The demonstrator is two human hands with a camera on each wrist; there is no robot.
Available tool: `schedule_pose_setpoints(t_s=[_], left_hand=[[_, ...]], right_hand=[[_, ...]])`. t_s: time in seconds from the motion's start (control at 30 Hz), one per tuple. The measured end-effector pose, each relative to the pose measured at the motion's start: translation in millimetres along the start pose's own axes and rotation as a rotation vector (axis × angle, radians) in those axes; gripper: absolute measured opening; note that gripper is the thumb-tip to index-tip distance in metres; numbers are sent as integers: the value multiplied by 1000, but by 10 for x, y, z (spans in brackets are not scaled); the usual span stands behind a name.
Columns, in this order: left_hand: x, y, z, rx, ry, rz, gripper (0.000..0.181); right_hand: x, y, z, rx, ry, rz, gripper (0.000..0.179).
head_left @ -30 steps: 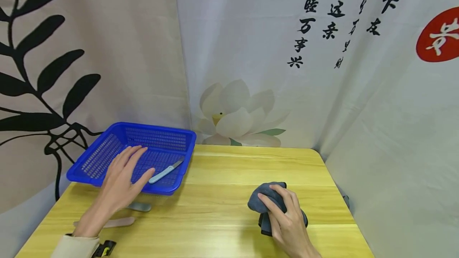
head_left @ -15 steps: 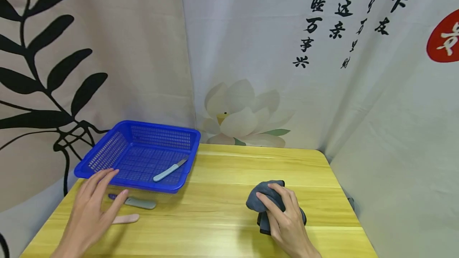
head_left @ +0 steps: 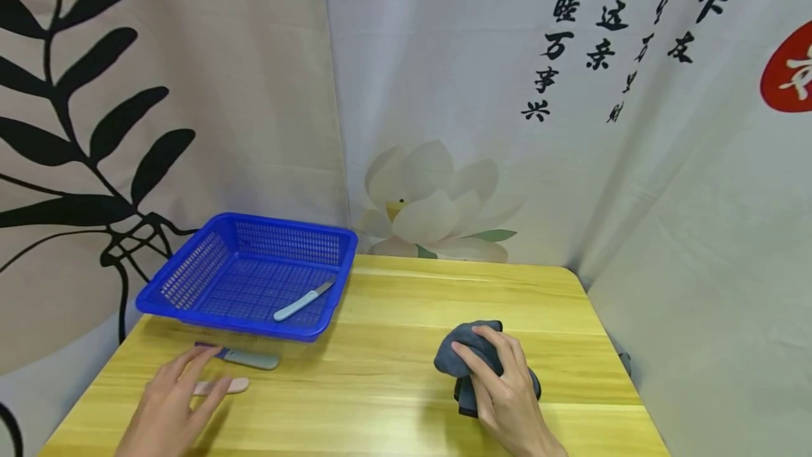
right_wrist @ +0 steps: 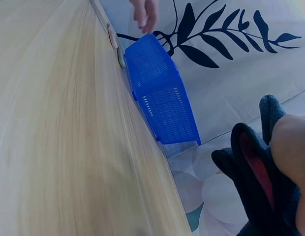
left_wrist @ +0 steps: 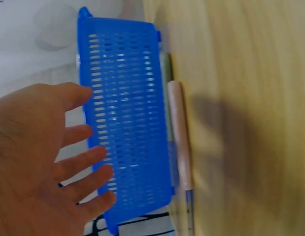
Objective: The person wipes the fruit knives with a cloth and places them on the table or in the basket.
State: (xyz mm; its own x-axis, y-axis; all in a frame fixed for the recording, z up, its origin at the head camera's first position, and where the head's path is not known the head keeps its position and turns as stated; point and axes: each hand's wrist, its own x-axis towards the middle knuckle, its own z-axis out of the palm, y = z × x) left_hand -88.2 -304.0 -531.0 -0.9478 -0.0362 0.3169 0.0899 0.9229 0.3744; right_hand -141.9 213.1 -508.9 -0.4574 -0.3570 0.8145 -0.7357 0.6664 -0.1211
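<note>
My left hand (head_left: 174, 400) hovers over the pink-handled knife (head_left: 237, 386), fingers spread and holding nothing; it hides the knife's blade in the head view. In the left wrist view the pink handle (left_wrist: 178, 128) lies on the table, apart from the fingers. Just beyond lies a knife with a grey-green handle (head_left: 254, 360) and a purplish blade part. A third knife, with a pale blue handle (head_left: 293, 307), rests in the blue basket (head_left: 247, 326). My right hand (head_left: 510, 397) grips a bunched dark grey cloth (head_left: 466, 351), whose reddish inner fold shows in the right wrist view.
The yellow wooden table (head_left: 380, 386) carries the basket at its back left, overhanging the left edge a little. Behind stands a pale curtain (head_left: 254, 90) printed with leaves, a lotus and characters. A black curved thing (head_left: 11, 432) shows at the lower left edge.
My left hand has come back from over the basket, down and toward the near left, to above the pink-handled knife. The right hand keeps its hold on the cloth. The head view has turned slightly left.
</note>
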Motion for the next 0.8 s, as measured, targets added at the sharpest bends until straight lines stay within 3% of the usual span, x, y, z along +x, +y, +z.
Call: schedule_pose_setpoints(t_s=[0.1,0.47,0.8], left_hand=[[5,-63,51,50,-91,0,54],[74,-287,224,140,-312,31,48],[112,-278,224,111,-369,22,27]], right_hand=[[-10,0,0,-1,-1,5,40],[-28,6,-1,-7,4,-10,39],[-32,14,-19,-4,4,-3,40]])
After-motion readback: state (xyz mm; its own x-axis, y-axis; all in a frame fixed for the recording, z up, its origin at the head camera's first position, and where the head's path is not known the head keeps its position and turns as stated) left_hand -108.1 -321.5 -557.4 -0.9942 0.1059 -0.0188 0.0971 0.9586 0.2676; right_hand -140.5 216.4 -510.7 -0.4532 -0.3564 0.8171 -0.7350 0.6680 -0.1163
